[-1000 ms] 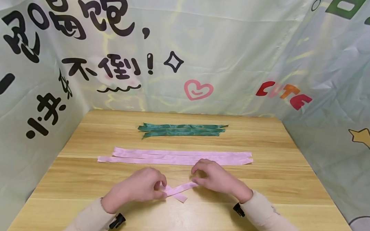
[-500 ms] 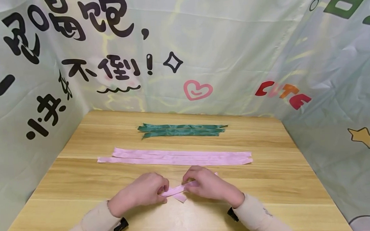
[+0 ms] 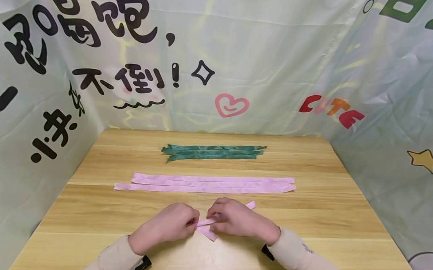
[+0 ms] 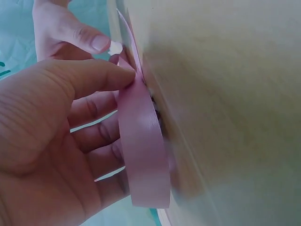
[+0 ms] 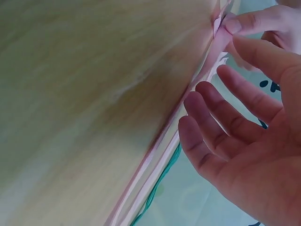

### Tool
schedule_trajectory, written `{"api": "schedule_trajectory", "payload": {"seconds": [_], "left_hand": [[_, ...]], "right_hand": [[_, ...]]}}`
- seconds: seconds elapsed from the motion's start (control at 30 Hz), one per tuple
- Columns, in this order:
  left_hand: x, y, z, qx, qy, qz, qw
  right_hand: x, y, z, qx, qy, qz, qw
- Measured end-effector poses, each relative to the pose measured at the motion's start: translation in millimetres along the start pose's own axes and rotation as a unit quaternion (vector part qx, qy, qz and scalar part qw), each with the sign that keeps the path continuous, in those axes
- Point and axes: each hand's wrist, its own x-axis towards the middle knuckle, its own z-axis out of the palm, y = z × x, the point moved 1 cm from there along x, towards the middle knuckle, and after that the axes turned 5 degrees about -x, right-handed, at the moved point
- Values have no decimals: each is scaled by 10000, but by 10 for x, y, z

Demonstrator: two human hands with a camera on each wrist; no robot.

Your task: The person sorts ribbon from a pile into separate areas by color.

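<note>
In the head view a short pink ribbon [image 3: 208, 233] lies crossed over itself near the front of the table. My left hand [image 3: 166, 222] pinches it at the left, close to the crossing. The left wrist view shows the pinched ribbon [image 4: 143, 150] with a flat loop lying along the curled fingers of my left hand [image 4: 51, 127]. My right hand [image 3: 238, 217] bends its fingers and thumb about the upper strand, whose end pokes out behind it. In the right wrist view the thumb of my right hand [image 5: 254, 127] touches the ribbon [image 5: 218, 47]; its other fingers are loosely bent.
Several long pink ribbons [image 3: 204, 184] lie side by side just beyond my hands. Further back are several shorter green ribbons [image 3: 215, 152]. Printed cloth [image 3: 271, 60] stands around the back and sides of the wooden table [image 3: 314, 215].
My right hand has moved left and slightly down, close to my left hand. Its strand now passes beneath the fingers, with the end showing behind. My left hand has shifted slightly right.
</note>
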Motion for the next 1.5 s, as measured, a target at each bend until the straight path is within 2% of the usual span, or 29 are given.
{"api": "schedule_trajectory", "payload": {"seconds": [0.2,0.4,0.53,0.77,0.97,1.2,1.5], "left_hand": [[-15,2,-8,-292,89,16,9995],[-27,-15,-19,-488,413,154,9978],[-20,-15,-30,-484,551,201,9971],[-32,-16,-117,-822,545,45,9951],[-82,-51,-257,-899,615,-216,9938],[-129,-96,-375,-948,796,-421,9914],[-179,-161,-453,-980,898,-452,9901]], "right_hand": [[9,-22,5,-71,-59,-44,9999],[15,-21,18,-60,-76,-71,9999],[22,-21,10,-11,23,-45,10000],[14,14,-64,-37,340,-44,9994],[-18,84,-132,369,438,77,9983],[-72,161,-232,1058,444,491,9922],[-149,227,-323,1165,603,674,9891]]}}
